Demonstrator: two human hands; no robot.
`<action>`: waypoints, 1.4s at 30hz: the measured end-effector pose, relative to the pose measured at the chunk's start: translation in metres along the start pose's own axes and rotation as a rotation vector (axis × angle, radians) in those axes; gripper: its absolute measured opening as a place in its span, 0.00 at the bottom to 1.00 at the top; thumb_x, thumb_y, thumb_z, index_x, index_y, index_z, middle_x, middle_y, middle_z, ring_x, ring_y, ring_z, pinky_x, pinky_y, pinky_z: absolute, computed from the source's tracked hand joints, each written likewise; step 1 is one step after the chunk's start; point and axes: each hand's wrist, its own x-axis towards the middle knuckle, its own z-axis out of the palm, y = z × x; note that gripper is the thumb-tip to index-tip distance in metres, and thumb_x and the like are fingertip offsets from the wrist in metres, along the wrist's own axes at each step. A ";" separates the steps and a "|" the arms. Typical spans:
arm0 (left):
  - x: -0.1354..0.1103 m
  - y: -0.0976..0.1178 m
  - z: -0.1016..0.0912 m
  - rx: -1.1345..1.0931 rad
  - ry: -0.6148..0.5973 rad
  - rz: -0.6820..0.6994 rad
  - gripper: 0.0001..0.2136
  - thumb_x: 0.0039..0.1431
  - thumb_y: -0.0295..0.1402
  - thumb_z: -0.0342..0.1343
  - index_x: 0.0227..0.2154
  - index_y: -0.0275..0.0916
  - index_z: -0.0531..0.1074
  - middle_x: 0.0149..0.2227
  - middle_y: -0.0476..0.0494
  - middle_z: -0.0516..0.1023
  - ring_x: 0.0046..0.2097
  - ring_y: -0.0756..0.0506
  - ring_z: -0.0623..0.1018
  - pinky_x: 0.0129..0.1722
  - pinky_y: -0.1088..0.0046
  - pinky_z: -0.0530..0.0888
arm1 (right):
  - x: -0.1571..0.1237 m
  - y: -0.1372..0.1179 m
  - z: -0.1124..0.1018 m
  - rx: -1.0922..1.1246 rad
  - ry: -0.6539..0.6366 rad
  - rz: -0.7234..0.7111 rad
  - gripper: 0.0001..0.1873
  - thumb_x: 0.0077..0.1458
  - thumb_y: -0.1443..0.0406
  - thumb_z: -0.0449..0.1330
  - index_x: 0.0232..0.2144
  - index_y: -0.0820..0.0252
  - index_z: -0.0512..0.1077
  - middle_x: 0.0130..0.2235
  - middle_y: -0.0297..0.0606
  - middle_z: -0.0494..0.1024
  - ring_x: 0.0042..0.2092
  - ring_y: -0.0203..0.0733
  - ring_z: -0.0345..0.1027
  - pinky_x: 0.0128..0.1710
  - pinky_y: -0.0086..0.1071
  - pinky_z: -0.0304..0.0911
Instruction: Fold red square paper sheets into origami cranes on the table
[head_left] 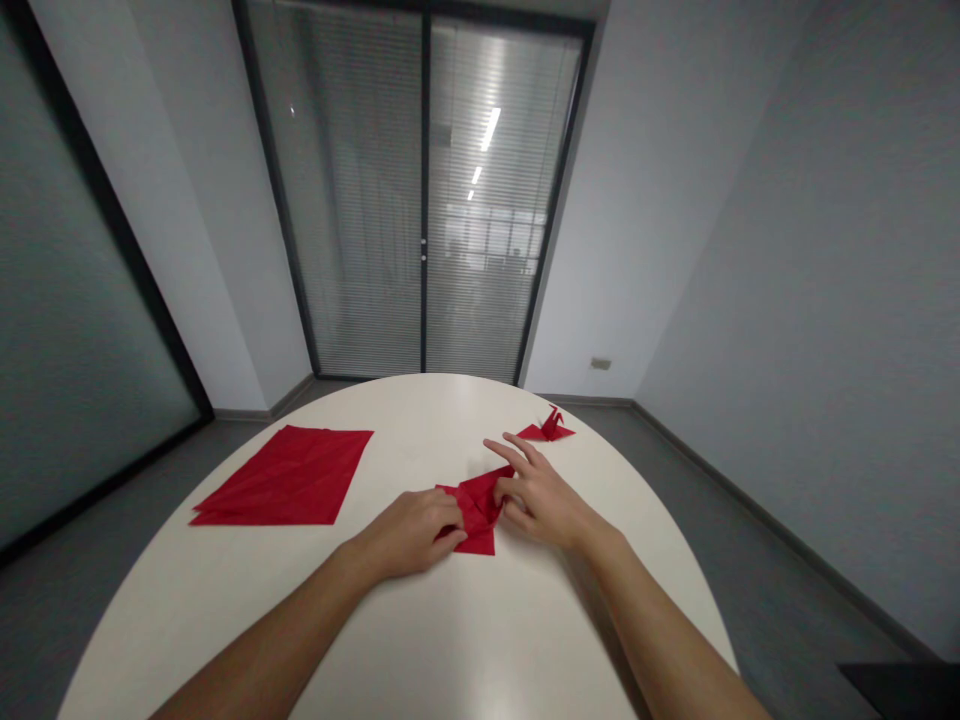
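Observation:
A partly folded piece of red origami paper lies on the white table between my hands. My left hand rests on its left side, fingers curled over the edge with the thumb near the lower part. At its right side, my right hand pinches a raised flap between thumb and a bent finger, while two other fingers stretch out above the table. The curled fingers cover parts of the folds. Beyond my right hand stands a finished red paper crane with spread wings.
Several large red paper sheets lie stacked on the left of the round white table. Past its far edge are glass doors with blinds and pale walls. A dark object shows at the lower right.

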 end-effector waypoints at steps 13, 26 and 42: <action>0.001 0.004 0.000 0.057 -0.004 0.003 0.08 0.67 0.32 0.52 0.35 0.42 0.76 0.38 0.47 0.80 0.41 0.45 0.77 0.40 0.70 0.70 | 0.007 -0.013 -0.001 -0.037 -0.073 -0.053 0.11 0.47 0.74 0.59 0.26 0.56 0.80 0.70 0.33 0.57 0.72 0.64 0.39 0.68 0.62 0.39; 0.001 0.008 0.004 0.054 0.015 -0.036 0.08 0.66 0.31 0.51 0.37 0.41 0.76 0.40 0.45 0.81 0.43 0.43 0.78 0.43 0.68 0.71 | -0.002 0.004 0.008 0.122 0.083 0.108 0.13 0.57 0.69 0.59 0.45 0.57 0.74 0.71 0.45 0.53 0.71 0.58 0.42 0.66 0.56 0.50; 0.002 0.010 0.009 -0.003 0.043 -0.148 0.05 0.62 0.27 0.50 0.32 0.41 0.69 0.38 0.45 0.77 0.41 0.44 0.75 0.41 0.69 0.70 | 0.004 0.013 0.053 0.915 0.247 0.521 0.28 0.62 0.55 0.58 0.62 0.51 0.60 0.51 0.42 0.73 0.38 0.39 0.70 0.36 0.34 0.69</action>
